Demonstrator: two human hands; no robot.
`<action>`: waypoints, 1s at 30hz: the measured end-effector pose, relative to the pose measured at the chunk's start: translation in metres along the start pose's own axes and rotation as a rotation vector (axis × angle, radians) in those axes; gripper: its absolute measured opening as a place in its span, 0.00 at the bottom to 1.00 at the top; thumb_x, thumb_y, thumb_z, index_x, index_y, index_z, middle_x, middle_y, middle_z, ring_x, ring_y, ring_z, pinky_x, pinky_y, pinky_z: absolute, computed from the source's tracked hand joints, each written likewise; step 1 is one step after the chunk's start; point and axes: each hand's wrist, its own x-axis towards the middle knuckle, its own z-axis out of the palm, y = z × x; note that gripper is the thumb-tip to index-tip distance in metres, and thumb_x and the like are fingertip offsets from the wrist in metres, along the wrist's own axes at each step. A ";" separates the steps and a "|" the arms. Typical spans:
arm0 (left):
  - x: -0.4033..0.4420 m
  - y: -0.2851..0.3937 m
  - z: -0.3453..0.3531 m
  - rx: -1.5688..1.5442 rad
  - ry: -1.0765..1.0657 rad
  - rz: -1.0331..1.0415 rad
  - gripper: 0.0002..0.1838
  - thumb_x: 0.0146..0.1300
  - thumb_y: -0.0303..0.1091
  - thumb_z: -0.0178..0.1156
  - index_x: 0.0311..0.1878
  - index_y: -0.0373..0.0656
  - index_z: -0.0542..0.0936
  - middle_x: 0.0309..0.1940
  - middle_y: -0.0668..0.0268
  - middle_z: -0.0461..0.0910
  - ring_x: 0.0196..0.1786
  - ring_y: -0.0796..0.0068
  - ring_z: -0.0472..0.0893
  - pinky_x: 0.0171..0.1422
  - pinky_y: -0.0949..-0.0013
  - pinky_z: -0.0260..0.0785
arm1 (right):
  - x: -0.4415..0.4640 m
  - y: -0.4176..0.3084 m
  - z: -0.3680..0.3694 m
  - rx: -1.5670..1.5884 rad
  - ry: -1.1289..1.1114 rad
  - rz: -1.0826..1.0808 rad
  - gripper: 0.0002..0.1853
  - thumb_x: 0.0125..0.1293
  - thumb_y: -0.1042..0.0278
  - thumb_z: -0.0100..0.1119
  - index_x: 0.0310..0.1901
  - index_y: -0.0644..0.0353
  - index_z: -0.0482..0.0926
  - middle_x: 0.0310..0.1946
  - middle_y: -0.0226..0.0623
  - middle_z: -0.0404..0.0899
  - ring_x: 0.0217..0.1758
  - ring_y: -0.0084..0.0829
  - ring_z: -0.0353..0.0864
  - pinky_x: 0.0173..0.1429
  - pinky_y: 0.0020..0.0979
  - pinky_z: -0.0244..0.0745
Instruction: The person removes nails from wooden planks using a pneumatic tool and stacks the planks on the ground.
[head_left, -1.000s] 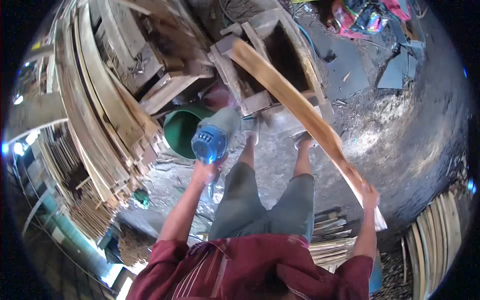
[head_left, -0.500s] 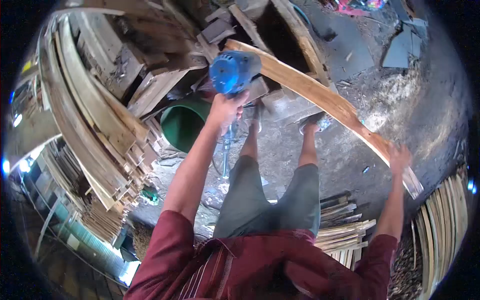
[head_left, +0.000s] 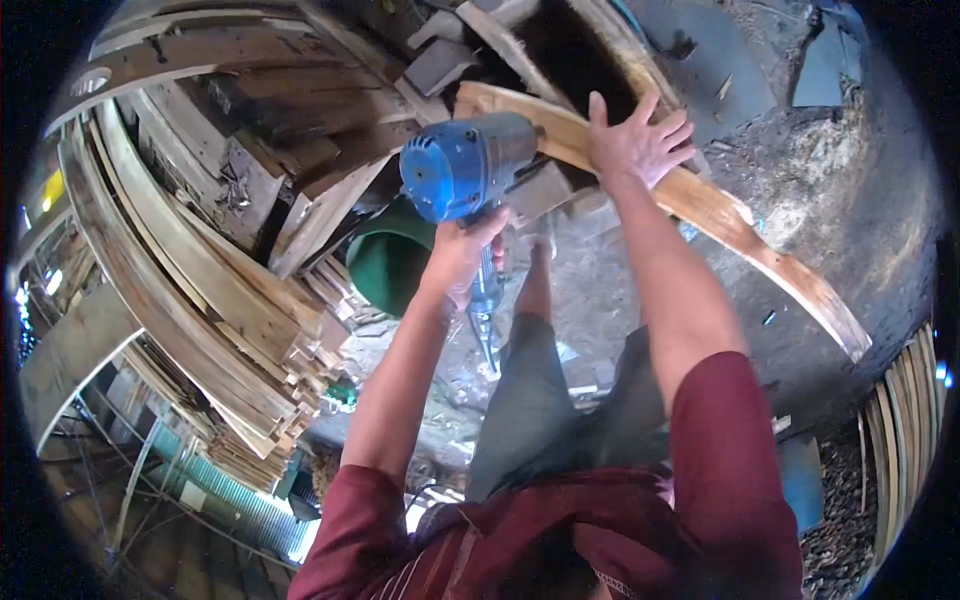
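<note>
A blue power tool [head_left: 460,165] is held by its handle in my left hand [head_left: 468,250], its front end touching or very near the wooden plank. The long plank [head_left: 710,208] slants from the upper middle down to the right, its upper part resting over a wooden frame [head_left: 515,55]. My right hand [head_left: 640,145] lies on top of the plank with its fingers spread, just right of the tool. Where the tool's tip meets the wood is hard to make out.
Long boards [head_left: 180,270] are stacked at the left. A green bucket [head_left: 385,262] stands below the frame, near my left hand. More boards [head_left: 905,430] lean at the lower right. Grey sheet pieces [head_left: 820,65] lie at the upper right.
My right hand has left the plank's lower right end and now lies on its upper part. My left hand first raised the tool to the plank's upper end, and the tool is now turned toward the wood.
</note>
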 end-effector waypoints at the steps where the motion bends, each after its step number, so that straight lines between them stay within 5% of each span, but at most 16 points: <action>1: -0.003 -0.001 -0.006 -0.003 -0.015 0.010 0.09 0.61 0.34 0.63 0.37 0.41 0.76 0.20 0.70 0.72 0.20 0.78 0.71 0.23 0.73 0.63 | -0.010 0.003 0.002 -0.009 -0.021 0.005 0.48 0.58 0.22 0.41 0.72 0.51 0.55 0.70 0.60 0.49 0.75 0.57 0.42 0.74 0.59 0.33; 2: -0.010 0.002 -0.012 0.009 0.049 -0.086 0.08 0.61 0.33 0.63 0.38 0.39 0.76 0.20 0.70 0.72 0.20 0.78 0.71 0.22 0.73 0.63 | -0.009 0.001 0.003 -0.027 -0.022 0.007 0.48 0.58 0.23 0.41 0.72 0.50 0.54 0.70 0.59 0.49 0.76 0.57 0.41 0.74 0.59 0.33; 8: -0.038 0.011 -0.035 -0.023 0.132 0.136 0.09 0.61 0.33 0.61 0.40 0.38 0.75 0.21 0.68 0.70 0.21 0.78 0.70 0.24 0.74 0.63 | 0.002 -0.006 0.002 -0.092 -0.005 0.022 0.46 0.59 0.26 0.44 0.72 0.48 0.53 0.70 0.58 0.50 0.75 0.56 0.43 0.73 0.58 0.36; 17: -0.013 0.024 -0.046 -0.087 0.038 0.174 0.15 0.65 0.39 0.58 0.51 0.42 0.75 0.17 0.68 0.68 0.18 0.74 0.69 0.24 0.70 0.60 | 0.002 -0.004 0.002 -0.097 0.038 0.010 0.46 0.59 0.26 0.45 0.72 0.47 0.54 0.69 0.58 0.51 0.74 0.57 0.43 0.72 0.60 0.35; 24: 0.012 0.074 -0.031 0.128 0.060 -0.175 0.14 0.60 0.43 0.63 0.40 0.43 0.74 0.17 0.69 0.69 0.18 0.75 0.68 0.24 0.71 0.60 | 0.002 -0.002 -0.001 -0.029 -0.089 0.021 0.47 0.61 0.27 0.41 0.74 0.49 0.48 0.72 0.63 0.43 0.76 0.60 0.37 0.74 0.61 0.29; 30: -0.013 0.085 -0.023 0.114 0.159 0.048 0.11 0.59 0.38 0.63 0.39 0.42 0.78 0.19 0.69 0.71 0.18 0.78 0.69 0.23 0.73 0.61 | 0.003 -0.001 0.005 -0.037 0.000 0.015 0.46 0.60 0.26 0.43 0.73 0.46 0.50 0.70 0.59 0.49 0.75 0.57 0.41 0.74 0.59 0.31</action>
